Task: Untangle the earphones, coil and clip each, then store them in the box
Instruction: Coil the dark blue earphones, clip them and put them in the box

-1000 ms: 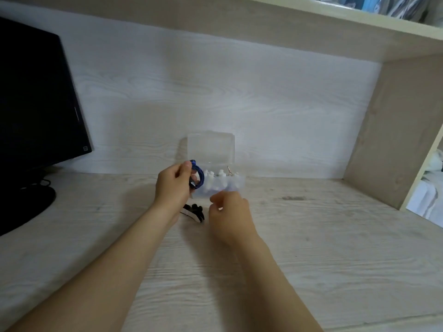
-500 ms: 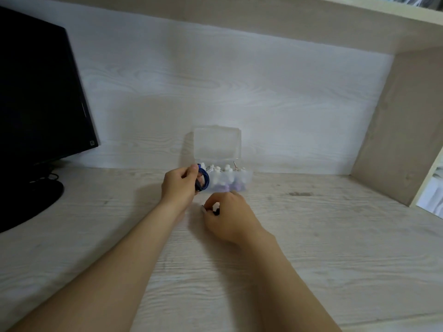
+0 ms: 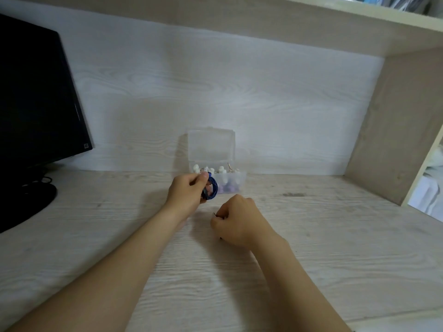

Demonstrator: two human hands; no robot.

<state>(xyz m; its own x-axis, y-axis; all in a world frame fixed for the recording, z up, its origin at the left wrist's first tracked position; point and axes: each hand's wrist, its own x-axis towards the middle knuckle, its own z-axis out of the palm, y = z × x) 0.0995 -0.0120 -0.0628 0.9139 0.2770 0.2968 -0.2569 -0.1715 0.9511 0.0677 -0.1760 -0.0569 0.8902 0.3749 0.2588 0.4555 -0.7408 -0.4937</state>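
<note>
Pale wood-grain tabletop (image 3: 335,236) w/ 1 clear plastic box (image 3: 241,180) by the back wall, its flat lid standing upright; inside are white knobby bits over rounded purple ones, too blurry to count. Left hand (image 3: 189,191) grips 1 blue earphone cable (image 3: 213,188) wound into a tight round coil, held upright just in front of the box's left end. Right hand (image 3: 239,221) sits on the tabletop nearer the camera, fingers curled round a small dark piece (image 3: 215,214) w/ only its tip showing; 1 glossy black monitor (image 3: 36,104) at far left.
</note>
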